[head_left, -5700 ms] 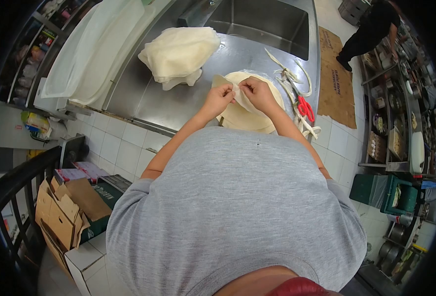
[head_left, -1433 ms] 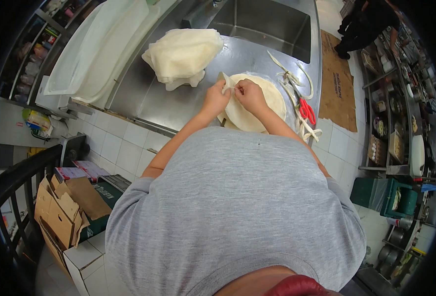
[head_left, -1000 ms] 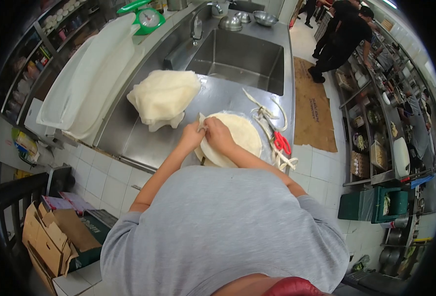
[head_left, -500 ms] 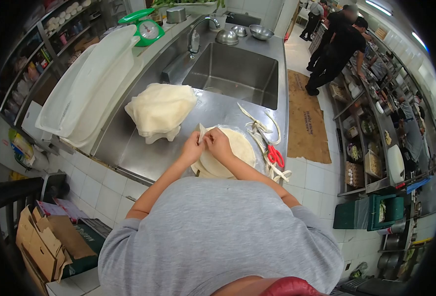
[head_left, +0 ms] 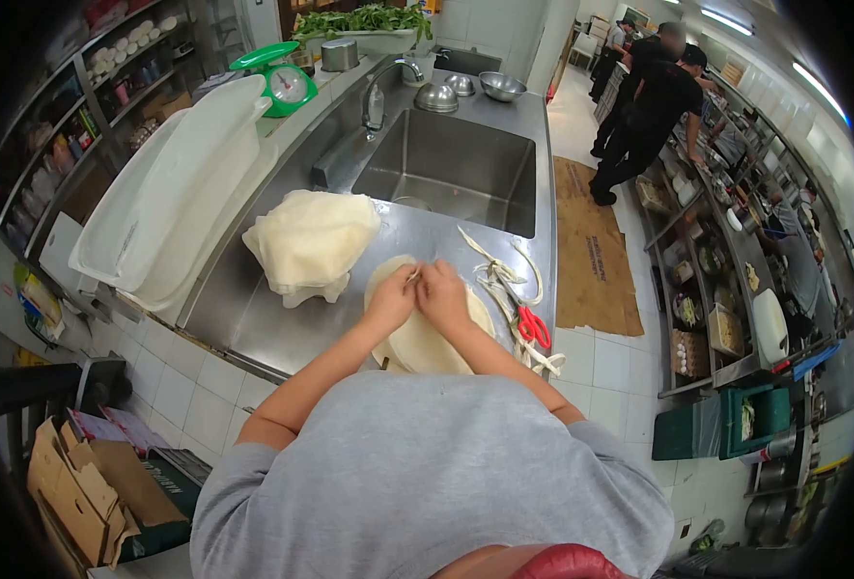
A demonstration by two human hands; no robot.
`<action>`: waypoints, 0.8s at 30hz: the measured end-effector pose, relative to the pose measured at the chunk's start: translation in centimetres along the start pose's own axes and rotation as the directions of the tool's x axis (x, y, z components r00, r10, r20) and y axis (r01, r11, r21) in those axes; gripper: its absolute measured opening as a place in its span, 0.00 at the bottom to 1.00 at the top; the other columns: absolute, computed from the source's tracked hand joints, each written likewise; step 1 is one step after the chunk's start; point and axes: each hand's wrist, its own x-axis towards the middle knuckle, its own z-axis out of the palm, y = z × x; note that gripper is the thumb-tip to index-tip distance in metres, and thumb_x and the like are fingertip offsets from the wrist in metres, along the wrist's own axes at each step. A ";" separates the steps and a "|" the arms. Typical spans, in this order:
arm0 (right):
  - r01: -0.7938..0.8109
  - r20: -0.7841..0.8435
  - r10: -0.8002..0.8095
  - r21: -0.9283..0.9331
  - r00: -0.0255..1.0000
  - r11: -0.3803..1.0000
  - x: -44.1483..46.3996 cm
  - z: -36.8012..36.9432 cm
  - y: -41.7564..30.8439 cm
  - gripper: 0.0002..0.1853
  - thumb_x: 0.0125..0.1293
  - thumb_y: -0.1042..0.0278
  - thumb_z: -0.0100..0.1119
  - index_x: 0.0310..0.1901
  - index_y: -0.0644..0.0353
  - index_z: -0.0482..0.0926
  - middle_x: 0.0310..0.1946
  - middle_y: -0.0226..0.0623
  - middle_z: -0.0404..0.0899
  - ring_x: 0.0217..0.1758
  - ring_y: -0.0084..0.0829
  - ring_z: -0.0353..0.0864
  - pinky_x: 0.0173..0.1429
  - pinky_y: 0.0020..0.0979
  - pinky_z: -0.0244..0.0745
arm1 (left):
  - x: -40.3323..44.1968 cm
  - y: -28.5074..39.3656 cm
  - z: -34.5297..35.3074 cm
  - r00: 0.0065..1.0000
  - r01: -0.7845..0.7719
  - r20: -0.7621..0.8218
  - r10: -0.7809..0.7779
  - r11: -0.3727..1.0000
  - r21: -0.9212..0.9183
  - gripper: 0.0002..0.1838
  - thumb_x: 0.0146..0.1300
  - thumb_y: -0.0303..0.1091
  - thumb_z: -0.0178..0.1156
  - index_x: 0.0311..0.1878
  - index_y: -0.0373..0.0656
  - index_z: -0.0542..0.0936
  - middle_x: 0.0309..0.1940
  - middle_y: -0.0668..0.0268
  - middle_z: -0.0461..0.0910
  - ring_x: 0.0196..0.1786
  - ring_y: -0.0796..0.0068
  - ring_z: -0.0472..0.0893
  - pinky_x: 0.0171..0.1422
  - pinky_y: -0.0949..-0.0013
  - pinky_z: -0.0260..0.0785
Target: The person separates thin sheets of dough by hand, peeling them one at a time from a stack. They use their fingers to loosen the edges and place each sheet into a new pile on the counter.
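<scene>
On the steel counter in front of me lies a stack of thin, pale round wrapper sheets. My left hand and my right hand are close together over its far part, fingers pinched at the edge of a wrapper sheet. The fingertips partly hide what they grip. To the left sits a heaped pile of similar pale sheets, draped loosely. Scissors with red handles lie right of the stack, among pale cut strips.
Beyond my hands is a steel sink with a faucet. Metal bowls stand behind it. At the left are long white tubs and a green scale. People in dark clothes stand at the far right, near shelves.
My hands have come closer together, and the sheet corner that stood up between them is now mostly hidden by the fingers. The view has tilted slightly upward.
</scene>
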 end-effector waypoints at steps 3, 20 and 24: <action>0.025 -0.208 -0.046 -0.104 0.977 0.994 3.1 -4.6 -1.4 0.13 0.50 0.76 0.58 0.40 0.61 0.78 0.28 0.43 0.70 0.34 0.44 0.72 0.36 0.41 0.69 | 2.0 5.8 -1.0 0.991 -0.122 0.043 0.124 0.991 -0.050 0.17 0.63 0.27 0.51 0.56 0.36 0.72 0.42 0.52 0.80 0.45 0.62 0.80 0.51 0.68 0.69; -0.194 0.348 0.143 0.115 0.927 0.974 -3.6 3.9 2.8 0.10 0.55 0.75 0.56 0.38 0.64 0.81 0.32 0.44 0.76 0.33 0.43 0.77 0.40 0.37 0.73 | -4.2 -6.6 1.9 0.913 0.400 0.033 -0.407 0.874 -0.275 0.20 0.56 0.28 0.55 0.54 0.33 0.75 0.40 0.62 0.80 0.41 0.75 0.77 0.45 0.72 0.70; -0.288 0.474 0.182 0.162 0.862 0.944 -5.0 5.7 3.1 0.09 0.55 0.73 0.56 0.38 0.62 0.81 0.35 0.44 0.78 0.38 0.44 0.78 0.43 0.38 0.74 | -5.2 -10.4 2.3 0.938 0.342 0.010 -0.346 0.922 -0.181 0.22 0.56 0.30 0.56 0.54 0.31 0.74 0.42 0.57 0.80 0.43 0.72 0.78 0.47 0.71 0.70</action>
